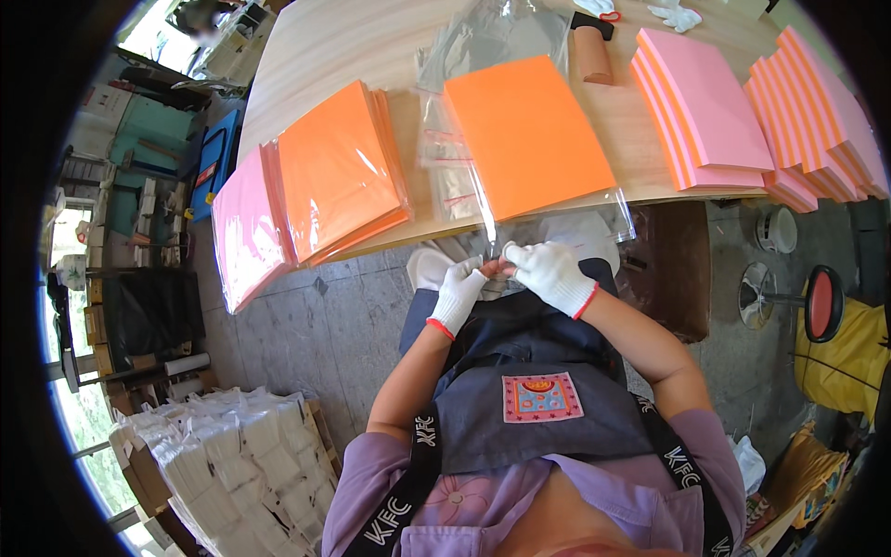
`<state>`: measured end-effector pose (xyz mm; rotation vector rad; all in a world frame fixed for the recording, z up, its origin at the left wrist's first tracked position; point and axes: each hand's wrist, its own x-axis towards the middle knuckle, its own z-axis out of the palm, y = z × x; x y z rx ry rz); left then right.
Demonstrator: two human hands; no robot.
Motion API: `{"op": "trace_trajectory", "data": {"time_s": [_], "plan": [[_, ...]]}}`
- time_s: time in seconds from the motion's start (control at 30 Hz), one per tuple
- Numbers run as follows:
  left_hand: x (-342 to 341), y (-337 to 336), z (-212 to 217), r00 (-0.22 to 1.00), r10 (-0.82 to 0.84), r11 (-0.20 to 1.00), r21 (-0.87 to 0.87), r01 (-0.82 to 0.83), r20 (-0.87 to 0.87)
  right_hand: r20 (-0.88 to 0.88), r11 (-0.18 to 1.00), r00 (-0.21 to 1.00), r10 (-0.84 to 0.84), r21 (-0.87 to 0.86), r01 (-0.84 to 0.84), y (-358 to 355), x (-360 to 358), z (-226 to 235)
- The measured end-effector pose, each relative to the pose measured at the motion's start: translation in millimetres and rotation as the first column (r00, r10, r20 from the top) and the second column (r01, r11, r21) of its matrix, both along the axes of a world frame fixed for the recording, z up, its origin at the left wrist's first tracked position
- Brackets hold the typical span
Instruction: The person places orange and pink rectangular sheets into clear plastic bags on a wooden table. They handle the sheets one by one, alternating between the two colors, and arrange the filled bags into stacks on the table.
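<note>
Both gloved hands, left hand (459, 295) and right hand (552, 271), meet just under the near edge of the tabletop (316, 46) and pinch the open end of a clear bag (557, 223). The bag holds an orange sheet (527, 135) that lies on the tabletop, and its mouth hangs over the edge, probably so the fingers can work on it freely.

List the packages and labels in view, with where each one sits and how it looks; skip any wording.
Clear plastic bag: table's near edge, holding orange sheets; left hand and right hand pinch its open end.
Bagged orange stack: table left, glossy.
Bagged pink stack: overhanging the left corner.
White wrapped bundles: floor, lower left.
Square patch: apron, pink-bordered, blue.
</note>
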<state>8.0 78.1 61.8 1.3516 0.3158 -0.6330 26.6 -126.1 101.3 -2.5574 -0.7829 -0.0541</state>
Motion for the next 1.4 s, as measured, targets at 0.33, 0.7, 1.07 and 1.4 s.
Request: {"op": "trace_trajectory", "data": {"time_s": [0.33,0.7,1.07,1.4], "plan": [[-4,-1,4,0.996,0.093,0.995,0.021,-0.093,-0.002,-0.771,0.731,0.551,0.319,0.571,0.375,-48,-6,29],[11,10,49,0.319,-0.694,0.538,0.759,-0.366,0.646,-0.704,0.542,0.035,-0.709,-0.512,0.667,-361,-153,-115],[82,-10,40,-0.337,-0.812,0.584,0.659,-0.473,0.477,0.627,0.983,0.776,-0.074,-0.085,0.162,-192,57,-36],[44,9,38,-0.067,-0.707,0.656,0.619,-0.432,0.704,0.552,0.985,0.833,0.031,0.124,-0.119,-167,47,-11]]}}
